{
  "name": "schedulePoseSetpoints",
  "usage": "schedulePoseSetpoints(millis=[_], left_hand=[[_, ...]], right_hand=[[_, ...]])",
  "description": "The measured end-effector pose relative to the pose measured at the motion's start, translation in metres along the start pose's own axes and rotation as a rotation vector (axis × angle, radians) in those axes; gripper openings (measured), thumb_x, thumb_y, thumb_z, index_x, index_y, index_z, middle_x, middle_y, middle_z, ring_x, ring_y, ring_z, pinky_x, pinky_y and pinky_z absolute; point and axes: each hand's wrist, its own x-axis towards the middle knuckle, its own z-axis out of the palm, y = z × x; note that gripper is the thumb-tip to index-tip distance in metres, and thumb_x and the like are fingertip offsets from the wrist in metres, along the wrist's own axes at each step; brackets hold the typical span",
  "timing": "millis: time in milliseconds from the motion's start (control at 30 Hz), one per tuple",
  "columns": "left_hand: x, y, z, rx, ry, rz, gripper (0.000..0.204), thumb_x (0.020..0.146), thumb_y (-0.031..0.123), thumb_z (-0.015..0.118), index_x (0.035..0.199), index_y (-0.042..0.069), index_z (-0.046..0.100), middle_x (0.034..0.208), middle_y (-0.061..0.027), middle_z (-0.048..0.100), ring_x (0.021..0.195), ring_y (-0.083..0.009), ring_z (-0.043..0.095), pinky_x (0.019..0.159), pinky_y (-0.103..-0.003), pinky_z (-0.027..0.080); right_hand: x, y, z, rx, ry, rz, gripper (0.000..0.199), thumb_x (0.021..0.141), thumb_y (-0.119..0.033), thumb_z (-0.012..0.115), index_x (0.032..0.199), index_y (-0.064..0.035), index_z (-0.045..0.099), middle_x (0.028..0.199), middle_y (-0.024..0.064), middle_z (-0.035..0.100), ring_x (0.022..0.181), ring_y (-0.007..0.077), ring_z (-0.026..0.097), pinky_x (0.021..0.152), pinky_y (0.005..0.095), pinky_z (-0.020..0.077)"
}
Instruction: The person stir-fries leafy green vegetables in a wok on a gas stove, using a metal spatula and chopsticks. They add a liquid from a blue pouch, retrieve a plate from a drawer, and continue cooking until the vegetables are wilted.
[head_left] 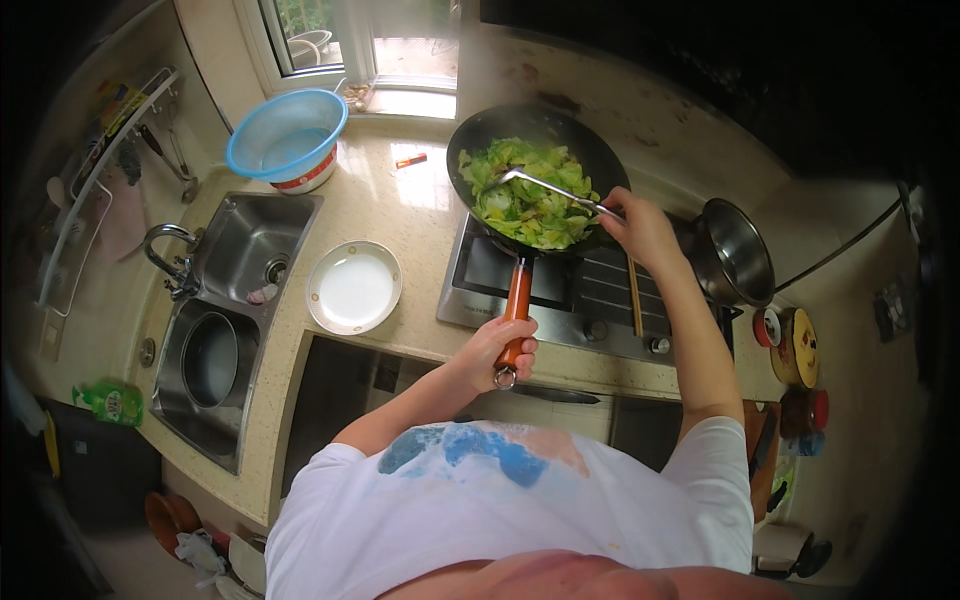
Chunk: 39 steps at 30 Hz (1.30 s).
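Observation:
A dark wok [611, 165] stands tilted toward me over the left side of the gas stove [470, 305]. Chopped green cabbage [535, 205] fills much of it, and faint steam rises. My left hand [493, 352] is wrapped round the wok's orange-brown handle [519, 290]. Above the wok's right rim, my right hand [640, 232] grips a long metal spatula [555, 187]. Its head reaches the left part of the cabbage and is partly hidden there. Left of the stove, a white plate [354, 288] with a patterned rim lies on the counter.
A steel pot [733, 252] stands right of the wok, with chopsticks [635, 300] lying on the stove. To the left are a double sink [210, 300] holding a dark pan [211, 358], and a blue basin [287, 135]. Jars and a round yellow container [797, 348] stand right.

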Motion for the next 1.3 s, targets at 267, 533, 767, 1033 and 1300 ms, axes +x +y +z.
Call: schedulePoseSetpoints(millis=[267, 533, 767, 1033, 1300], left_hand=[[-0.001, 0.001, -0.001, 0.045, 0.02, 0.004, 0.018, 0.088, 0.017, 0.058, 0.091, 0.012, 0.041, 0.07, -0.0016, 0.046, 0.048, -0.0085, 0.042, 0.037, -0.021, 0.033], [-0.002, 0.003, -0.002, 0.044, 0.025, -0.015, 0.018, 0.088, 0.017, 0.058, 0.091, 0.012, 0.041, 0.071, -0.0018, 0.047, 0.049, -0.0088, 0.044, 0.037, -0.022, 0.035], [0.002, 0.005, -0.004, -0.002, -0.008, -0.006, 0.016, 0.086, 0.014, 0.057, 0.09, 0.01, 0.042, 0.071, -0.0033, 0.048, 0.05, -0.0113, 0.047, 0.041, -0.026, 0.039], [0.001, 0.006, -0.003, -0.059, -0.053, -0.015, 0.015, 0.086, 0.012, 0.055, 0.094, 0.01, 0.042, 0.07, -0.003, 0.046, 0.049, -0.0114, 0.046, 0.042, -0.026, 0.039], [0.008, -0.013, 0.009, -0.062, -0.08, 0.005, 0.014, 0.09, 0.015, 0.052, 0.102, 0.013, 0.048, 0.07, 0.0003, 0.045, 0.049, -0.0086, 0.044, 0.042, -0.024, 0.035]], right_hand=[[0.031, -0.019, -0.008, -0.189, 0.089, -0.357, 0.019, 0.078, -0.018, 0.067, 0.093, -0.0093, 0.058, 0.08, 0.0085, 0.065, 0.076, 0.0275, 0.063, 0.063, 0.0358, 0.0473], [0.039, 0.034, 0.008, 0.103, 0.238, 0.043, 0.018, 0.082, -0.019, 0.067, 0.09, -0.0024, 0.063, 0.075, 0.0095, 0.066, 0.065, 0.0171, 0.063, 0.058, 0.0302, 0.0471], [0.025, 0.028, 0.045, 0.173, 0.116, 0.072, 0.02, 0.083, -0.02, 0.067, 0.087, -0.0013, 0.059, 0.067, 0.0101, 0.06, 0.063, 0.016, 0.06, 0.06, 0.0293, 0.0463], [-0.022, 0.074, -0.001, 0.272, 0.265, 0.24, 0.017, 0.079, -0.018, 0.068, 0.082, -0.0018, 0.063, 0.064, 0.0085, 0.063, 0.057, 0.0156, 0.06, 0.056, 0.0285, 0.0466], [-0.054, 0.108, 0.036, 0.803, -0.021, 0.405, 0.018, 0.085, -0.022, 0.065, 0.087, -0.0046, 0.064, 0.064, 0.0031, 0.061, 0.051, 0.0086, 0.056, 0.048, 0.0205, 0.0432]])
